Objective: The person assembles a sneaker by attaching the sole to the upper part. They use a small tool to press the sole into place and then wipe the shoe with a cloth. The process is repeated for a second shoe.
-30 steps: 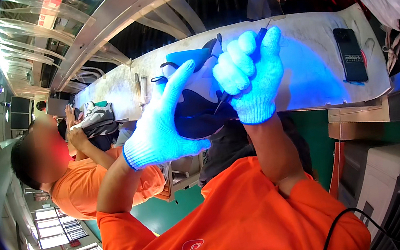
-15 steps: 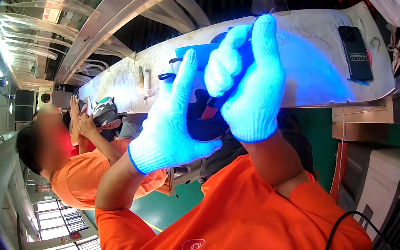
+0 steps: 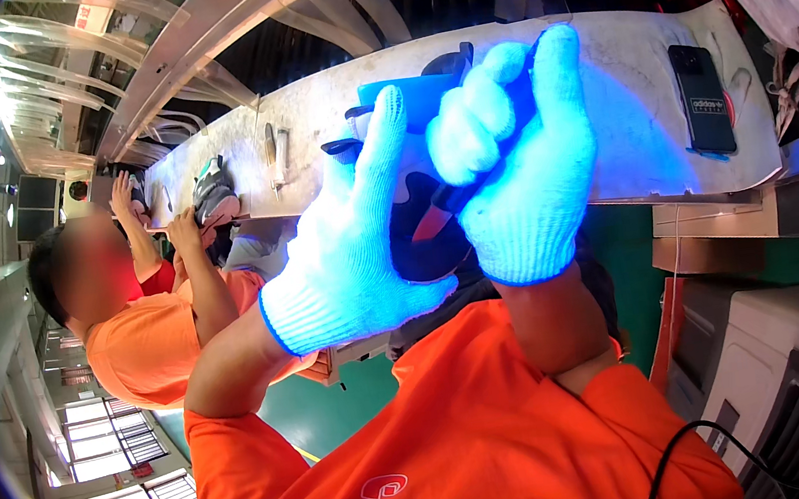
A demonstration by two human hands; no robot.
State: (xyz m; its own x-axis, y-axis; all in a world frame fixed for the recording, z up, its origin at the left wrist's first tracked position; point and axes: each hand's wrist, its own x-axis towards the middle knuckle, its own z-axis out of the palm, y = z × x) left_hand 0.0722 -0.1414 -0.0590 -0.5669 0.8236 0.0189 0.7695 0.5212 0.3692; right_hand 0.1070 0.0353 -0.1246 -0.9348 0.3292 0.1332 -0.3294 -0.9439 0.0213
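Both my hands wear white knit gloves under strong blue light. My left hand [image 3: 345, 257] has its thumb and fingers wrapped round the near side of what looks like a dark and blue shoe [image 3: 397, 100], with black loops at its edge. Much of that shoe is hidden behind my gloves. My right hand [image 3: 524, 162] is closed in a fist over the shoe's right side, thumb pointing away from me. A slim dark object [image 3: 458, 195] shows under the fist; its kind is hidden by the fingers.
On the pale worktable [image 3: 626, 88] lie a black phone [image 3: 705, 98] at right and two slim tools [image 3: 276, 155] at left. An orange-shirted co-worker [image 3: 144, 339] handles a grey shoe [image 3: 213, 193] at far left. A beige machine [image 3: 786, 350] stands at lower right.
My hands and the shoe sit slightly further right, in much the same grip. The co-worker's arms have shifted, and the grey shoe beside them has turned more upright.
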